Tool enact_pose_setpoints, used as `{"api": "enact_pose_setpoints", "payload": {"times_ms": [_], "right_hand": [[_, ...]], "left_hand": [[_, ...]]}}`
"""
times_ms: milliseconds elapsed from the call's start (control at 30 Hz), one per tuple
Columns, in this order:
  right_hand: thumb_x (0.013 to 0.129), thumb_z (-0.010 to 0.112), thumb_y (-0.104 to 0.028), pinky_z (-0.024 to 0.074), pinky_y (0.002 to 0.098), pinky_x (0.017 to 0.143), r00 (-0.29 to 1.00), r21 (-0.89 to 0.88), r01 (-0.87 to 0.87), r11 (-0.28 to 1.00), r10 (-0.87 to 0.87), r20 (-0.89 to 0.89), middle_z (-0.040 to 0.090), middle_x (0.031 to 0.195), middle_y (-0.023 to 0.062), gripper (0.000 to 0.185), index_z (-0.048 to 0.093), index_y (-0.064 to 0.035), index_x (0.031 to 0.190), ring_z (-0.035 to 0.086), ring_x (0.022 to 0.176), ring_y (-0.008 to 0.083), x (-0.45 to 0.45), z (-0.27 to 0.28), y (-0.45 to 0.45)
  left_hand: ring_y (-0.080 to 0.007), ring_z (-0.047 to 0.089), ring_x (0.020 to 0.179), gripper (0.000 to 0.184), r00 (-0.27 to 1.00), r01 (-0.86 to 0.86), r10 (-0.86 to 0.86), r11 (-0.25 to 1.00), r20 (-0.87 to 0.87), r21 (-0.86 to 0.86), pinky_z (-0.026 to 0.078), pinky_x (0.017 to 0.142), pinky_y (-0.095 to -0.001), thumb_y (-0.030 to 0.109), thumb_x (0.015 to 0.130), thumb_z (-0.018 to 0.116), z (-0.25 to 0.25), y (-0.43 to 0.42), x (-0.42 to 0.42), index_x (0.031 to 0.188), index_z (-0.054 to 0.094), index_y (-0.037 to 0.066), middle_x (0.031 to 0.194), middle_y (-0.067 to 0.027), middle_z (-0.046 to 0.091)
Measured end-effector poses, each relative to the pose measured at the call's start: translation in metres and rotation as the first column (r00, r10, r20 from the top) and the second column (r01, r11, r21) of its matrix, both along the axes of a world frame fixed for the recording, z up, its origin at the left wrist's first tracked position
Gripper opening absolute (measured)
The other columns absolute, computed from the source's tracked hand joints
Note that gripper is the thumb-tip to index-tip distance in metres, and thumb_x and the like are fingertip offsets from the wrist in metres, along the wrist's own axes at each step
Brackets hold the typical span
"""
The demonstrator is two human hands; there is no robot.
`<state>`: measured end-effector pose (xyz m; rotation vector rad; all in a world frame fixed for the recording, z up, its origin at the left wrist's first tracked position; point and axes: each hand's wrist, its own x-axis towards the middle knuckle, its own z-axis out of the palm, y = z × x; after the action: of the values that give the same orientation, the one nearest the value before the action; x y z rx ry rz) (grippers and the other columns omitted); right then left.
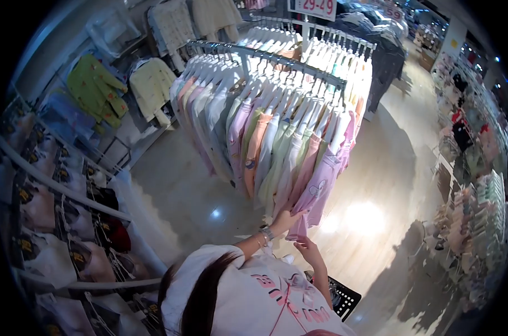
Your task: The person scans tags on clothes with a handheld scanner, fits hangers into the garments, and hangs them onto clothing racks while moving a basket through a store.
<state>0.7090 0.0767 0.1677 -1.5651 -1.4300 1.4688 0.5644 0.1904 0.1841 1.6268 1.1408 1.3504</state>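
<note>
At the near end of a clothes rack hangs a pink long-sleeved top [315, 187] with a white cartoon print. My left hand [284, 220], with a watch [266, 232] on its wrist, is closed on the lower part of this top. Just below and to the right, the fingers of my right hand [310, 250] pinch the garment's bottom end; part of that grip is hard to make out. Beside the pink top hang more pastel garments on white hangers, among them an orange one [256, 143] and a lilac one [239, 127].
A metal rail [276, 57] carries the hanging row, with a price sign [312, 8] behind. Bras on racks [38, 210] line the left. Underwear displays [472, 218] stand along the right. A black basket [343, 298] is beside my body, low on the right.
</note>
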Motion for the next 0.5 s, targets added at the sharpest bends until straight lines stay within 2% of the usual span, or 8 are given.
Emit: {"api": "enact_pose_setpoints", "payload": {"times_ms": [100,167,233,300,333,367,433,500], "right_hand": [[0.086,0.066,-0.031,0.0512,0.0367,0.082,0.983,-0.101,-0.087,0.991,0.102,0.155,0.065,0.110,0.0173,0.048,0.055,-0.0022,0.123,0.064,0.096,0.0286,0.002,-0.038,-0.013],[0.085,0.067,-0.032,0.0513,0.0382,0.082,0.926,-0.116,-0.214,0.970,0.240,0.290,0.065,0.111,0.0183,0.049,0.056,-0.0021,0.122,0.064,0.097,0.0313,0.006,-0.049,-0.014],[0.084,0.067,-0.032,0.0501,0.0398,0.085,0.922,-0.158,-0.150,0.976,0.196,0.333,0.064,0.111,0.0190,0.048,0.057,-0.0019,0.120,0.063,0.100,0.0337,0.011,-0.054,-0.012],[0.084,0.067,-0.031,0.0494,0.0403,0.086,0.911,-0.133,-0.008,0.991,0.062,0.407,0.064,0.111,0.0193,0.046,0.058,-0.0017,0.118,0.062,0.101,0.0342,0.022,-0.053,-0.024],[0.084,0.067,-0.030,0.0492,0.0400,0.086,0.893,-0.072,0.082,0.994,-0.041,0.448,0.064,0.111,0.0192,0.045,0.059,-0.0016,0.117,0.062,0.101,0.0336,0.027,-0.055,-0.028],[0.084,0.068,-0.030,0.0491,0.0398,0.087,0.865,-0.007,0.167,0.986,-0.143,0.480,0.064,0.111,0.0192,0.044,0.060,-0.0015,0.116,0.062,0.101,0.0329,0.029,-0.058,-0.034],[0.079,0.069,-0.031,0.0418,0.0437,0.094,0.667,0.131,0.300,0.945,-0.306,0.679,0.063,0.110,0.0163,0.041,0.062,-0.0068,0.112,0.054,0.109,0.0330,0.038,-0.065,-0.054],[0.072,0.075,-0.030,0.0416,0.0436,0.093,0.354,0.258,0.447,0.857,-0.434,0.829,0.062,0.108,0.0136,0.043,0.063,-0.0065,0.106,0.054,0.108,0.0311,0.043,-0.063,-0.080]], "left_hand": [[-0.0120,0.060,0.080,0.024,0.977,0.214,-0.200,0.879,0.077,-0.426,0.050,0.069,-0.0264,0.010,0.088,0.062,-0.032,0.009,-0.068,0.109,0.058,0.000,0.097,-0.0061,0.062],[-0.0103,0.059,0.077,0.015,0.942,0.252,-0.137,0.890,0.305,-0.380,0.049,0.070,-0.0252,0.007,0.091,0.056,-0.053,0.037,-0.112,0.104,0.059,0.001,0.090,-0.0039,0.062],[-0.0103,0.060,0.077,0.010,0.993,0.039,-0.071,0.955,-0.097,-0.294,0.050,0.068,-0.0245,0.007,0.094,0.053,-0.009,0.065,-0.163,0.096,0.059,-0.001,0.083,-0.0022,0.062],[-0.0113,0.061,0.074,0.015,0.980,-0.043,0.083,0.975,0.178,-0.218,0.050,0.066,-0.0246,0.012,0.096,0.052,0.002,0.104,-0.207,0.094,0.061,0.000,0.083,-0.0033,0.062],[-0.0115,0.060,0.072,0.017,0.978,-0.168,0.191,0.958,0.080,-0.232,0.050,0.066,-0.0250,0.013,0.097,0.051,0.022,0.120,-0.230,0.097,0.061,-0.001,0.085,-0.0051,0.064],[-0.0115,0.063,0.074,0.024,0.977,-0.212,0.214,0.970,0.006,-0.119,0.051,0.067,-0.0237,0.022,0.099,0.050,0.019,0.147,-0.260,0.103,0.061,0.002,0.087,-0.0062,0.067],[-0.0108,0.062,0.073,0.023,0.957,-0.246,0.251,0.968,0.144,-0.051,0.050,0.066,-0.0228,0.021,0.099,0.050,0.041,0.188,-0.303,0.104,0.062,0.002,0.087,-0.0056,0.066],[-0.0100,0.061,0.072,0.022,0.924,-0.366,0.365,0.931,0.111,-0.019,0.048,0.066,-0.0224,0.020,0.099,0.049,0.078,0.227,-0.341,0.104,0.062,0.002,0.087,-0.0058,0.066]]}}
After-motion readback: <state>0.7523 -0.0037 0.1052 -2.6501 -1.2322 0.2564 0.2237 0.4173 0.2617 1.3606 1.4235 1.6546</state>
